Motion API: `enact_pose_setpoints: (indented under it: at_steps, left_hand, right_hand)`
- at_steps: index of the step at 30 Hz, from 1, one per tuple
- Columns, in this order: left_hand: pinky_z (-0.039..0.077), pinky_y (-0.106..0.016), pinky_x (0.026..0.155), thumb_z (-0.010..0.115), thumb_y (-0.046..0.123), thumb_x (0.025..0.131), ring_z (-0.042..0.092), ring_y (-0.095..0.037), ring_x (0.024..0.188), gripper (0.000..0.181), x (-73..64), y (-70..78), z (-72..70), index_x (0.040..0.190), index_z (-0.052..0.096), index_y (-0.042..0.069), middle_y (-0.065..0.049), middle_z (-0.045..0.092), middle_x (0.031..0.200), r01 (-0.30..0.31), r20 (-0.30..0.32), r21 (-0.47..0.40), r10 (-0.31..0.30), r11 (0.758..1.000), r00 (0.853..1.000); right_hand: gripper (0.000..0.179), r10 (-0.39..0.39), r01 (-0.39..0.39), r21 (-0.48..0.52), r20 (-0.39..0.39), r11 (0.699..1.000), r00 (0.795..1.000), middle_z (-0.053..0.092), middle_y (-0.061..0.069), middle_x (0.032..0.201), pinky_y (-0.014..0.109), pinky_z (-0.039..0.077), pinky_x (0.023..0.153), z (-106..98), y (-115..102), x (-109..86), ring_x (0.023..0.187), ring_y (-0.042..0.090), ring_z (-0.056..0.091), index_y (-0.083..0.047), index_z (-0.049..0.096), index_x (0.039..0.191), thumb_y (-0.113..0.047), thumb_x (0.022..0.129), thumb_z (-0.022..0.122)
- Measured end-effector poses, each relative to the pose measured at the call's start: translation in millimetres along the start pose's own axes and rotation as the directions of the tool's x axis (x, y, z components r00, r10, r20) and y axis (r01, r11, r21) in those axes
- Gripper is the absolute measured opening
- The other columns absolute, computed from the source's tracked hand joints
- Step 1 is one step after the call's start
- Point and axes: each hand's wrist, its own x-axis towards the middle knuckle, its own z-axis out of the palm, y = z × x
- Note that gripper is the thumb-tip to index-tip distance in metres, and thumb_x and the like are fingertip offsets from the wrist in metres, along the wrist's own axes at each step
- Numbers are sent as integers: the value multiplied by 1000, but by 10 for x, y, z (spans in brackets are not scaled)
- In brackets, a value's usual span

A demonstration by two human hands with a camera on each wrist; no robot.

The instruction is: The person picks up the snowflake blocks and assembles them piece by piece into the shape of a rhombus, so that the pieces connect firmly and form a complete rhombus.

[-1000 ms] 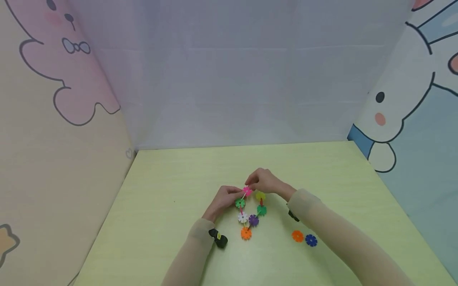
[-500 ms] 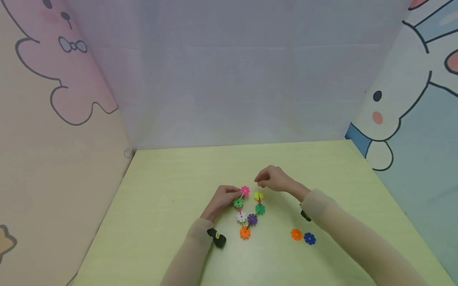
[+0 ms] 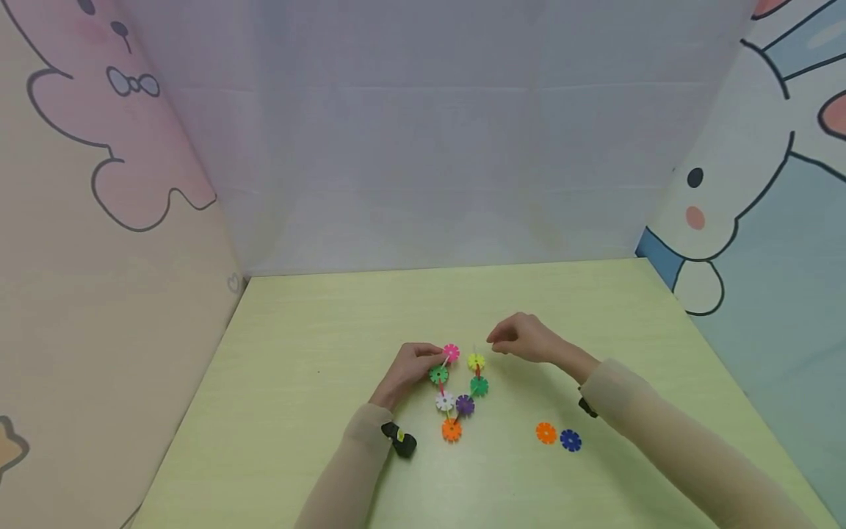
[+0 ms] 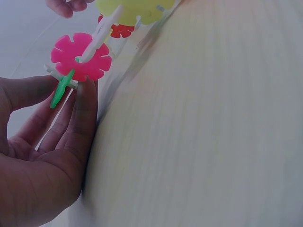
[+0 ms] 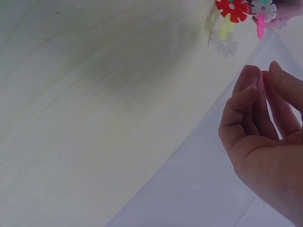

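Note:
A chain of slotted plastic discs, bent into a loop with a gap at its far side, lies mid-table. My left hand (image 3: 411, 367) pinches it at the far left, between thumb and fingers, right by the pink disc (image 4: 81, 56) and a small white one. A yellow disc (image 3: 476, 361) forms the other end, with a pale disc (image 5: 224, 43) standing in it. At the near point is an orange disc (image 3: 452, 430). My right hand (image 3: 529, 338) hovers right of the yellow end, fingers loosely curled and nothing between them.
Two loose discs, one orange (image 3: 546, 433) and one blue (image 3: 570, 440), lie to the right of the chain, left of the right forearm. The pale yellow table (image 3: 297, 426) meets a white cloth (image 3: 423, 176) at the back and printed walls on both sides.
My right hand has drawn away from the gap between the pink and yellow discs, moving right. My left hand keeps its hold on the chain in about the same spot.

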Motion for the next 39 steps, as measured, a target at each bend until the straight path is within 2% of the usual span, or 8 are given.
enact_pose_setpoints:
  at_steps: [7,16,26,39]
  left_hand:
    - [45,-28,69,72,25,86,55,-17,84,22,-19,20,-3,98,74,6,-4,66,99,3,8,-17,-3,1000,1000]
    - [44,-27,67,73,26,85,54,-17,82,22,-16,6,9,96,75,7,-4,67,96,8,7,-25,-8,1000,1000]
    - [44,-29,70,73,28,84,54,-19,87,22,-11,-15,10,95,75,9,-3,66,98,15,7,-21,-15,1000,1000]
    - [44,-28,69,74,27,85,54,-18,85,24,-14,3,14,97,74,7,-4,66,98,16,-5,-12,-16,1000,1000]
  right_hand:
    - [19,-4,4,-4,17,1000,1000,69,-1,93,33,51,72,-27,107,-138,78,14,60,-1,70,105,-11,89,68]
    - [21,7,-8,2,37,1000,999,67,-5,87,31,50,70,-9,270,-392,76,13,59,-2,70,105,-12,88,70]
    - [23,33,-35,31,67,999,997,65,-4,85,29,50,65,43,487,-619,74,16,58,-4,70,105,-15,86,73]
    - [30,89,-92,45,65,995,994,62,-4,84,28,48,67,227,578,-883,75,17,54,-10,70,99,-24,76,82]
